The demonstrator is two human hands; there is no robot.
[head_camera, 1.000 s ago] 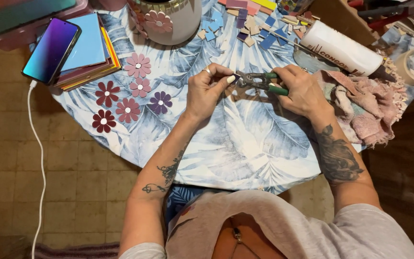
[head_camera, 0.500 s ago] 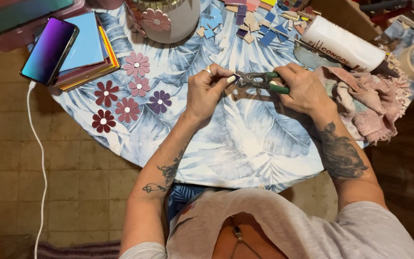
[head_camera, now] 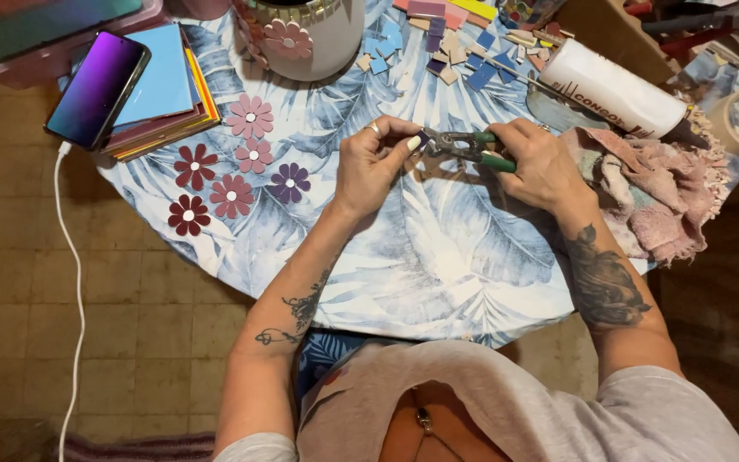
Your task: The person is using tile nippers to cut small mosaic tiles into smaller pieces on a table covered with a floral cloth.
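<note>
We note six finished mosaic flowers [head_camera: 231, 167] lying centre-left on the tabletop [head_camera: 438, 257]; loose coloured tile pieces [head_camera: 455, 43] remain uncut at top. The left hand [head_camera: 374, 167] pinches a small purple tile chip [head_camera: 422, 139]; the right hand [head_camera: 540, 162] grips green-handled metal nippers [head_camera: 464, 147] on it.

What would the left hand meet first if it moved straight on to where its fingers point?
The left hand points right, its fingertips at the nippers held by the right hand. It would probably meet the nippers' head at once; a small dark piece seems pinched there.

1. A phone [head_camera: 97, 88] is laid at upper left on a stack of coloured sheets [head_camera: 173, 94] — its screen lit purple-blue.
2. A white tube [head_camera: 613, 90] with a dark printed label is laid at upper right — tilted, beside a pink cloth [head_camera: 660, 197].
</note>
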